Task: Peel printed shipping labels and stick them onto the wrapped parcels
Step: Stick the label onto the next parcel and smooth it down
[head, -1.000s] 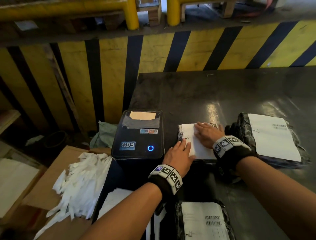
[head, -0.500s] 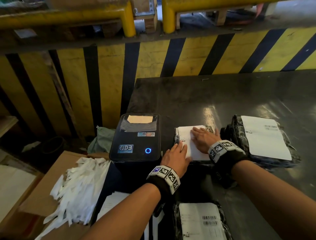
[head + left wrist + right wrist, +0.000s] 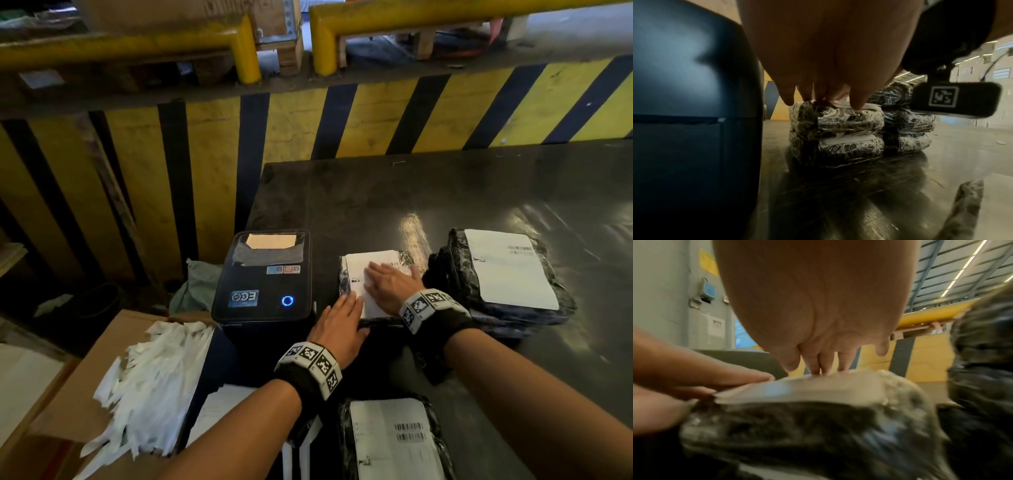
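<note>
A black film-wrapped parcel [image 3: 407, 257] lies on top of a second one [image 3: 838, 147] beside the printer, with a white shipping label [image 3: 363, 263] across its top. My right hand [image 3: 390, 282] lies flat on that label [image 3: 818, 386], fingers straight and pressing down. My left hand [image 3: 342, 318] rests with straight fingers on the label's near-left corner and the parcel's edge [image 3: 834, 116]. The label's middle is hidden under my right palm.
A black label printer [image 3: 263, 277] stands left of the parcel. A stack of labelled parcels [image 3: 507, 270] sits to the right, another labelled parcel [image 3: 390, 442] near me. A cardboard box [image 3: 82, 394] holds peeled backing strips [image 3: 154, 377]. The dark table [image 3: 445, 192] ends at a striped barrier [image 3: 342, 123].
My right hand has slid a little to the right across the label, uncovering more of its left part. The left hand stays at the near-left corner.
</note>
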`<action>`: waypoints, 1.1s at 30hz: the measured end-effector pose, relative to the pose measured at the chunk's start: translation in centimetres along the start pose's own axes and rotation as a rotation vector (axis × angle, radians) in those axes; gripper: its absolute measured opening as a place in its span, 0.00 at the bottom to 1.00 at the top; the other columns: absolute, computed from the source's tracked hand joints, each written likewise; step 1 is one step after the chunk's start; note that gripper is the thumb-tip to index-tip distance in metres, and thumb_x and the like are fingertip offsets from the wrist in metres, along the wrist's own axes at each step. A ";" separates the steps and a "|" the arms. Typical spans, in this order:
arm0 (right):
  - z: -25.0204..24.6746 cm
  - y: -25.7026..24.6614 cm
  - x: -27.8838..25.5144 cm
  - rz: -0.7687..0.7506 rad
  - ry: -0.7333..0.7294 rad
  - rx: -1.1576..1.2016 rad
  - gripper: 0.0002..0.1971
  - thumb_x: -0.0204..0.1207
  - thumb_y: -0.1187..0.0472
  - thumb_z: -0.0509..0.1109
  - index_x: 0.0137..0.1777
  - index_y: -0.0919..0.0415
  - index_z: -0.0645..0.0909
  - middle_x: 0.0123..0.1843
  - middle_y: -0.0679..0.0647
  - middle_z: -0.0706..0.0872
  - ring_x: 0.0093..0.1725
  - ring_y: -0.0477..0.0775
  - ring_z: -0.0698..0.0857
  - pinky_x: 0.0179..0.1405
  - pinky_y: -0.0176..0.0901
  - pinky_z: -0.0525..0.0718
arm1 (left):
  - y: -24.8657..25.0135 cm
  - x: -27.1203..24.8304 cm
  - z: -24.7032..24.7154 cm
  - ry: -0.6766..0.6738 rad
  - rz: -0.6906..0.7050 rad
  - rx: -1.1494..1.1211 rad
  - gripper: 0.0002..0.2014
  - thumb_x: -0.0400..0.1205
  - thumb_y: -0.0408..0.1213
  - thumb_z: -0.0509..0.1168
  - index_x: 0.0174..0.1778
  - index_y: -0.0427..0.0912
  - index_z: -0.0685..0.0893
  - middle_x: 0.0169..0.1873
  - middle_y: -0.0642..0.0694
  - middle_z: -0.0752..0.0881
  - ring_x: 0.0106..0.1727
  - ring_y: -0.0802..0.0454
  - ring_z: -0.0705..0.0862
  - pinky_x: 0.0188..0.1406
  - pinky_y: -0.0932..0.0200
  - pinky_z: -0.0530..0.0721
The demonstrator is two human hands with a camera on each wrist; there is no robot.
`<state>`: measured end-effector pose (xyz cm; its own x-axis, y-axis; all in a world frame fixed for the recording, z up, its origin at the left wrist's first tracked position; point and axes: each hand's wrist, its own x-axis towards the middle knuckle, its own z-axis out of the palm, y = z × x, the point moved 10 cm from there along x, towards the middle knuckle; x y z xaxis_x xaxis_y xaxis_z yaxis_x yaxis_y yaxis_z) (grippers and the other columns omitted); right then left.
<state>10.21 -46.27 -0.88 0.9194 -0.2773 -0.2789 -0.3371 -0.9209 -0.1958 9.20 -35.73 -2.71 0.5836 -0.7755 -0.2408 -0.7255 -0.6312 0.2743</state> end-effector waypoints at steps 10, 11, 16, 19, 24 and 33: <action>-1.4 0.1 0.8 0.059 -0.011 -0.001 0.23 0.85 0.47 0.46 0.78 0.49 0.64 0.85 0.45 0.54 0.83 0.53 0.54 0.78 0.73 0.47 | 0.2 0.0 -0.1 -0.029 0.010 -0.010 0.34 0.85 0.48 0.55 0.83 0.41 0.48 0.84 0.46 0.48 0.85 0.50 0.48 0.84 0.49 0.52; -0.9 -1.3 0.6 0.011 -0.019 -0.002 0.23 0.85 0.47 0.46 0.78 0.49 0.64 0.84 0.45 0.56 0.83 0.52 0.56 0.78 0.73 0.47 | 0.2 0.1 -0.1 -0.021 0.014 -0.012 0.35 0.85 0.48 0.56 0.83 0.41 0.48 0.84 0.46 0.48 0.85 0.50 0.49 0.83 0.48 0.53; 0.5 -0.4 -0.6 0.014 0.009 0.063 0.23 0.86 0.48 0.44 0.79 0.46 0.61 0.84 0.42 0.57 0.83 0.50 0.55 0.77 0.74 0.45 | -0.1 0.2 0.1 -0.020 0.006 -0.003 0.34 0.85 0.48 0.56 0.83 0.42 0.48 0.84 0.47 0.47 0.85 0.51 0.48 0.83 0.48 0.53; 0.3 3.0 -0.9 0.107 0.030 0.090 0.23 0.86 0.47 0.41 0.80 0.44 0.59 0.84 0.40 0.55 0.83 0.50 0.54 0.77 0.74 0.44 | -0.1 0.0 0.0 -0.019 -0.002 0.006 0.34 0.85 0.49 0.55 0.83 0.43 0.48 0.84 0.47 0.47 0.85 0.51 0.47 0.84 0.49 0.52; -1.6 4.6 -0.6 0.179 0.069 0.042 0.19 0.84 0.50 0.47 0.68 0.49 0.73 0.76 0.47 0.71 0.76 0.55 0.69 0.74 0.78 0.53 | 0.4 -0.2 -0.7 -0.027 0.010 0.010 0.34 0.85 0.49 0.56 0.83 0.41 0.49 0.84 0.46 0.49 0.84 0.49 0.49 0.83 0.51 0.53; 1.6 2.1 -3.1 0.069 0.049 0.021 0.24 0.86 0.50 0.42 0.82 0.46 0.53 0.85 0.41 0.51 0.84 0.48 0.50 0.78 0.72 0.44 | 0.1 -0.1 -0.2 -0.051 0.005 0.025 0.35 0.85 0.49 0.57 0.83 0.42 0.49 0.84 0.46 0.48 0.85 0.50 0.49 0.83 0.48 0.55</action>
<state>6.36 -46.92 -1.98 0.9024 -0.3535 -0.2463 -0.4038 -0.8933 -0.1974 9.12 -35.75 -2.47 0.5610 -0.7765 -0.2868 -0.7376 -0.6262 0.2527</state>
